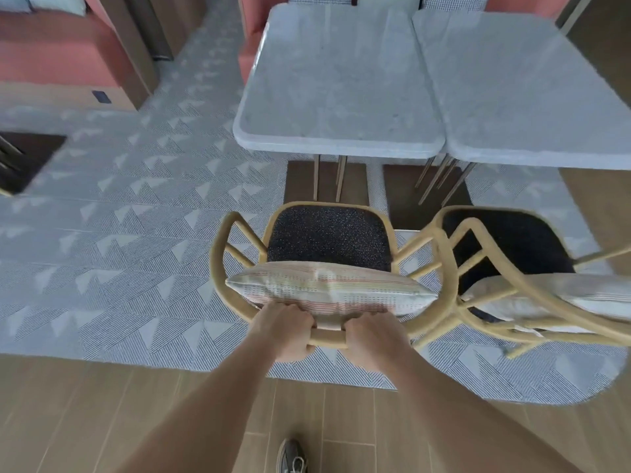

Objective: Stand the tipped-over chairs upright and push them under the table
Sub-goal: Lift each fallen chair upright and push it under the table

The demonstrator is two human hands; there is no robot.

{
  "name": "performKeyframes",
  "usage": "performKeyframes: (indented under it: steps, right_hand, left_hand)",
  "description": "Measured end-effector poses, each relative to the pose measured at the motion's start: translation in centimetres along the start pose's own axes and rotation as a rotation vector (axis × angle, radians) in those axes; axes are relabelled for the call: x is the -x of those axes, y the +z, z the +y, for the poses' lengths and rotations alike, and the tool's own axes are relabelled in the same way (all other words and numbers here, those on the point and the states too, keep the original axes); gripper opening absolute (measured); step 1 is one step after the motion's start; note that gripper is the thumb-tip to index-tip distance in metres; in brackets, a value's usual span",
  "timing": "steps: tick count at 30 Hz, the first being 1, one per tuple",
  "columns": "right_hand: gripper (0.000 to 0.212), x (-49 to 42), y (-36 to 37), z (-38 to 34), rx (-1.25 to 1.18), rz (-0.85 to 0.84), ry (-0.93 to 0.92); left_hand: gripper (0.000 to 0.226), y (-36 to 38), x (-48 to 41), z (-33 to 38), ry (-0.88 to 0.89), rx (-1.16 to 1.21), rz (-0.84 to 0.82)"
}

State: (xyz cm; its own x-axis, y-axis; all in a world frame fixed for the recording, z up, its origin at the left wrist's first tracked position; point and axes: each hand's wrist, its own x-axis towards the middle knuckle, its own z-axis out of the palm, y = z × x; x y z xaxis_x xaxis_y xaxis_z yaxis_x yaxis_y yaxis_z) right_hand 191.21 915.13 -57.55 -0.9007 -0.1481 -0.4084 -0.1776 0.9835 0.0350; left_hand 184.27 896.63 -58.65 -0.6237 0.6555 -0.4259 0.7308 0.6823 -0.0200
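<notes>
- Chair (327, 233): tan bent frame, dark speckled seat; upright on the rug (119, 233), just near of the table (334, 80), seat facing it; seat not under the top.
- Cushion (327, 288): striped, pale; stands on the seat against the chair back.
- Rail (327, 336): top of the chair back, nearest the camera; held by both hands.
- Left hand (290, 331): fingers curled round the rail, left of its middle; knuckles up.
- Right hand (374, 339): fingers curled round the rail, right of its middle; close beside the left hand, a short piece of rail between them.
- Second chair (512, 240): same make, dark seat, pale cushion; right of the first, frames touching or overlapping; its frame shows at a slant; standing or tipped, cannot tell.
- Table: pale stone top, rounded corners, thin metal legs on a dark base.
- Right table (529, 90): same kind, set edge to edge with the first.
- Floor (102, 404): wood planks, near side.
- Shoe (290, 455): dark, laced; bottom edge.
- Bench (51, 52): coral, far left.
</notes>
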Motion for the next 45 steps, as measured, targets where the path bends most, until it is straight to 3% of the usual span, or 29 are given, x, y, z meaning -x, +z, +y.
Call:
performKeyframes:
  steps: [25, 38, 45]
  right_hand:
    - [0.034, -10.2, -3.6, 3.8, 0.012, 0.091, -0.035]
    - [0.031, -7.0, -2.0, -0.7, -0.029, 0.03, -0.027]
    - [0.03, -6.5, -2.0, -1.2, -0.018, 0.026, -0.025]
  left_hand:
    - [0.033, -3.8, -7.8, -7.2, -0.044, 0.005, 0.021]
    - [0.031, -1.7, -2.6, -6.3, -0.019, 0.004, -0.073]
    - [0.034, -1.2, -1.8, -6.2, -0.018, -0.015, -0.038]
